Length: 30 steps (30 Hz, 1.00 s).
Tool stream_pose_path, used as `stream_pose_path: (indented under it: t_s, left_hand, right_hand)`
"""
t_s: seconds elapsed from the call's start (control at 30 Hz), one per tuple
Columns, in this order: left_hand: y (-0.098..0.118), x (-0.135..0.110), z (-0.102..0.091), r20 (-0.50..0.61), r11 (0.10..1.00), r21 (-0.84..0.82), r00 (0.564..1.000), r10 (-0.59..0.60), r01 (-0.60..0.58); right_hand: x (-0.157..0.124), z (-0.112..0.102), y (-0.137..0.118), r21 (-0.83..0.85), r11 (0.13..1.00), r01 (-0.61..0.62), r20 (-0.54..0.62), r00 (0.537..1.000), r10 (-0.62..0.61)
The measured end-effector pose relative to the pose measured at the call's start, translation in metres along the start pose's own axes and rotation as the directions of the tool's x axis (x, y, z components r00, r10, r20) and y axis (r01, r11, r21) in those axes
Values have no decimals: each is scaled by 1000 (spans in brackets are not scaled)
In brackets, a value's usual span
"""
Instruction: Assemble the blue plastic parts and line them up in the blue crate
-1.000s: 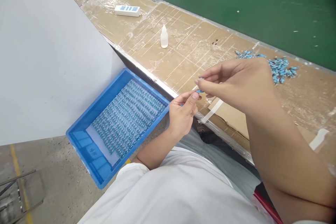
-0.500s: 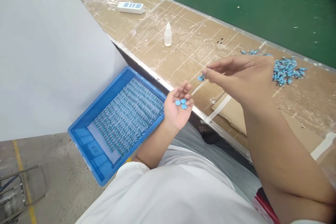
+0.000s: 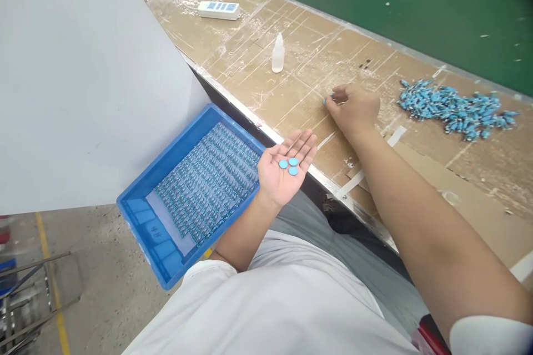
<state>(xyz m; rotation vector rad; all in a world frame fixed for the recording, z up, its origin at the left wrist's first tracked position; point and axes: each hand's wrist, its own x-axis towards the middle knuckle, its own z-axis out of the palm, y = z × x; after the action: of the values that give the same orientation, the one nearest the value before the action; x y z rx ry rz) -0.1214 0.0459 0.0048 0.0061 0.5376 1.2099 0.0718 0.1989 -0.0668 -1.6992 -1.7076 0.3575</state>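
My left hand (image 3: 287,172) is held palm up with its fingers stretched out, in front of the table edge. On its palm rest flat light-blue discs (image 3: 293,162), three of them. My right hand (image 3: 353,111) is above the table, thumb and fingertips pinched on a small blue piece (image 3: 324,101) that is mostly hidden. Right of that hand, a heap of small blue parts with pale ends (image 3: 456,106) lies on the table. Beside my left forearm sits a blue plastic tray (image 3: 144,244), in which many small blue parts (image 3: 208,177) stand in rows on a whitish sheet.
A translucent dropper bottle (image 3: 278,56) stands on the cardboard-covered table (image 3: 250,50). Farther back lies a white power strip (image 3: 219,10). A big white panel (image 3: 83,77) rises at the left. Taped cardboard (image 3: 453,188) lies under my right forearm. Metal frames (image 3: 29,288) are on the floor.
My right hand has moved up and away from my left hand, uncovering more of the heap. The fingers of my left hand have straightened, and the discs remain on its palm.
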Motion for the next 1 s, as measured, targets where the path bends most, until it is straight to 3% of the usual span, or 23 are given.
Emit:
stream_pose_path:
  t_s: [0.1, 0.17, 0.23, 0.3, 0.37, 0.47, 0.7, 0.8, 0.87, 0.93, 1.0]
  left_hand:
    - [-2, 2, -1, -4, 1000, -22, 1000, -11, 11]
    - [-3, 4, -2, -9, 999, -30, 1000, -9, 9]
    - [-4, 6, -2, -19, 1000, -28, 1000, 11, -12]
    - [-6, 8, -2, -31, 999, -15, 999, 41, -41]
    - [-8, 10, 0, -33, 998, 4, 997, 62, -62]
    - [-16, 11, 3, -18, 999, 16, 999, 49, -49]
    - [-39, 1, 10, -90, 1000, 14, 996, -21, 22]
    - [-44, -5, 16, -90, 996, -12, 992, -86, 85]
    - [-46, -9, 18, -72, 991, -31, 988, -134, 132]
    - [-48, -12, 18, -36, 983, -34, 983, -180, 179]
    - [-52, -16, 16, 26, 975, -6, 975, -221, 221]
  right_hand:
    - [-1, -6, -5, 16, 1000, 2, 11, 1000, -3]
    - [-12, -18, -16, 44, 999, -14, -72, 997, 17]
    - [-37, -37, -36, 120, 992, 37, -159, 987, -17]
    - [-72, -58, -60, 226, 963, 149, -169, 979, -112]
    - [-108, -75, -80, 354, 896, 267, 9, 957, -289]
    - [-142, -86, -91, 367, 890, 271, 187, 915, -356]
    - [-158, -86, -70, 239, 926, 291, 209, 916, -342]
    - [-169, -89, -72, 257, 940, 225, 128, 956, -264]
    - [-177, -93, -77, 406, 913, 50, 50, 996, -77]
    - [-183, -99, -82, 598, 787, -149, 48, 987, 151]
    - [-187, -108, -85, 719, 638, -277, 106, 950, 293]
